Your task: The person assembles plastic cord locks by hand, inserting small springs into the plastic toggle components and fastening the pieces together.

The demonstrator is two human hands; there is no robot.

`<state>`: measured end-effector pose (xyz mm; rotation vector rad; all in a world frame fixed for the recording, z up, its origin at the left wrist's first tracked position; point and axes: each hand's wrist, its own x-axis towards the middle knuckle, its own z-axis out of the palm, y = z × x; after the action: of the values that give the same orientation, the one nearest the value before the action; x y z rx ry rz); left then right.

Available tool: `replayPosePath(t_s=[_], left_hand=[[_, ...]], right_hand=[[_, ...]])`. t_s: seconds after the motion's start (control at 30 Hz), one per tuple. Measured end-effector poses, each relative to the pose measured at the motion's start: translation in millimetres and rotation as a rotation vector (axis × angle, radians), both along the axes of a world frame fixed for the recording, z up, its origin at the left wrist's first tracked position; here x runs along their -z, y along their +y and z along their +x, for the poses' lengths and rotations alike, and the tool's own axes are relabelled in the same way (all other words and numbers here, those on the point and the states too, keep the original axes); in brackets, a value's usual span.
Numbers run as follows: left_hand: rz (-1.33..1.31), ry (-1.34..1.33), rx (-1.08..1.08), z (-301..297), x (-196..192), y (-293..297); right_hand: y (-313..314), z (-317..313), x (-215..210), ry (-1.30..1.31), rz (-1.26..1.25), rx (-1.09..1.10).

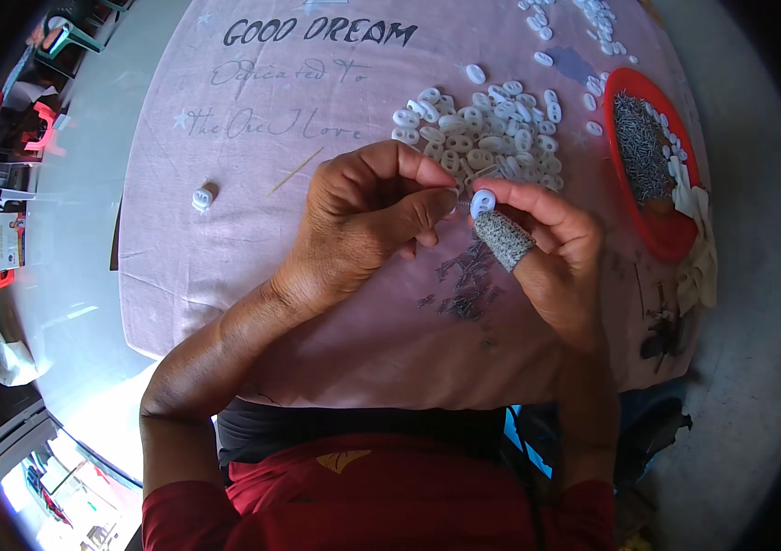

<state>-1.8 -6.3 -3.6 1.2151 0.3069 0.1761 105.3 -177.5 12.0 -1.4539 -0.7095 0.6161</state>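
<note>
Over the table, my right hand [560, 253] pinches a white oval plastic piece with two holes [483, 203] between thumb and forefinger. A grey knitted cover [503, 241] wraps that thumb. Just left of it, my left hand [353, 225] is closed in a pinch on what looks like a small metal spring [464, 204], which points at the white piece. Beyond both hands lies a heap of similar white oval pieces [500, 119]. Dark small springs [468, 285] are scattered on the cloth below my fingers.
At the right, a red basin [618, 174] holds many small metal springs and some white pieces, with pale gloves [698, 239] beside it. A thin stick [296, 172] and a lone white piece [202, 198] lie left on the pink cloth [225, 266]. More white pieces [601, 23] sit far right.
</note>
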Motion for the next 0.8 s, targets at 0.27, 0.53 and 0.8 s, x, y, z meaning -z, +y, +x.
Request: replayPosePath(t_s=[0.27, 0.53, 0.8], left_hand=[[0.048, -0.016, 0.004, -0.9, 0.5, -0.4], [0.046, -0.023, 0.013, -1.1, 1.5, 0.2], [0.043, -0.001, 0.004, -1.3, 0.7, -0.7]], right_hand=[[-0.7, 1.0, 0.9, -0.047, 0.0, -0.015], [-1.7, 1.9, 1.4, -0.051, -0.01, -0.02], [-0.9, 0.7, -0.8, -0.039, -0.023, -0.019]])
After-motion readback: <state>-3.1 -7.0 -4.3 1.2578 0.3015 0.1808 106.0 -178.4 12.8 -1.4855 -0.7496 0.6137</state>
